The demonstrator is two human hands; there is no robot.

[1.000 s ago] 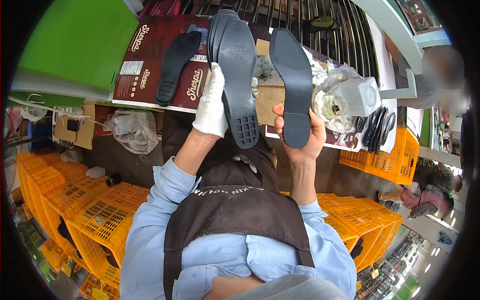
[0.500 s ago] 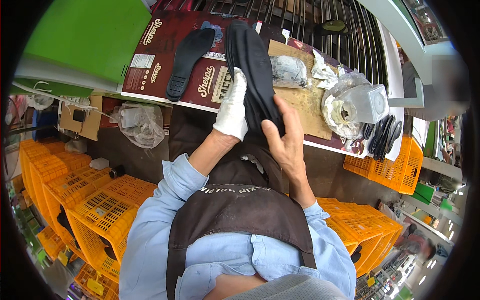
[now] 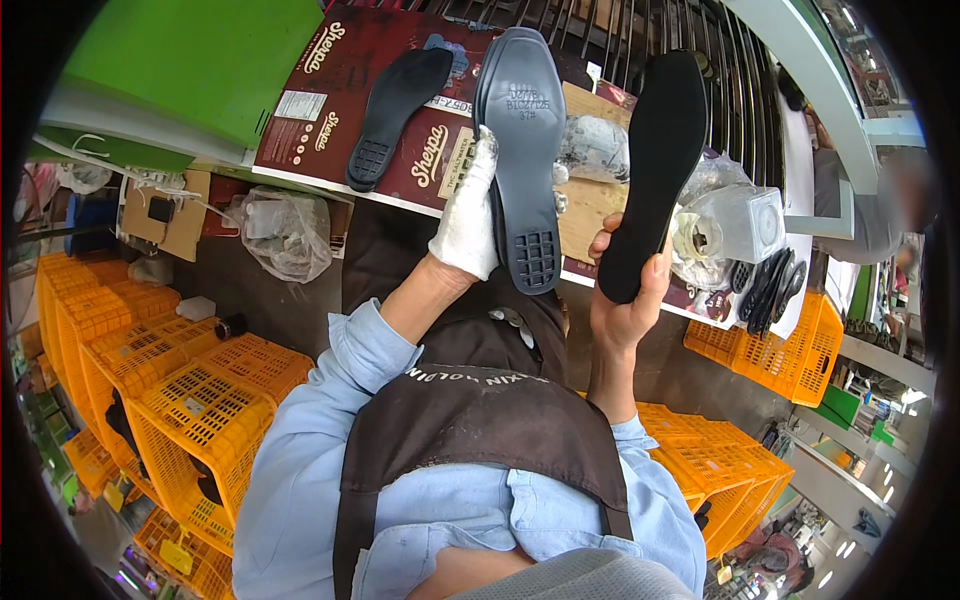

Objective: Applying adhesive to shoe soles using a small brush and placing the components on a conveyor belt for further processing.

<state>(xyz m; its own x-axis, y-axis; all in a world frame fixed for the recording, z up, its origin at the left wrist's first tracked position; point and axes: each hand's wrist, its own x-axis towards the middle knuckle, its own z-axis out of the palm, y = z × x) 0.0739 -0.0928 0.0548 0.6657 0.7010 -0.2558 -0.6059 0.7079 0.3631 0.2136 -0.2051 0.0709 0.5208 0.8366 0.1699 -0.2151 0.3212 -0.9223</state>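
My left hand, in a white glove, grips a dark grey shoe sole by its left edge, tread side toward me, heel block down. My right hand, bare, holds a black insole upright by its lower end, a little to the right of the sole. The two pieces are apart, side by side above the workbench. A second dark sole lies flat on the maroon cardboard to the left.
A clear plastic container and a bunch of black soles sit at the bench's right. A crumpled plastic bag hangs below the bench. Yellow crates stack at left and right. A green board lies far left.
The sole and insole were pressed together half a second ago; now they are separated, the insole swung out to the right in my right hand.
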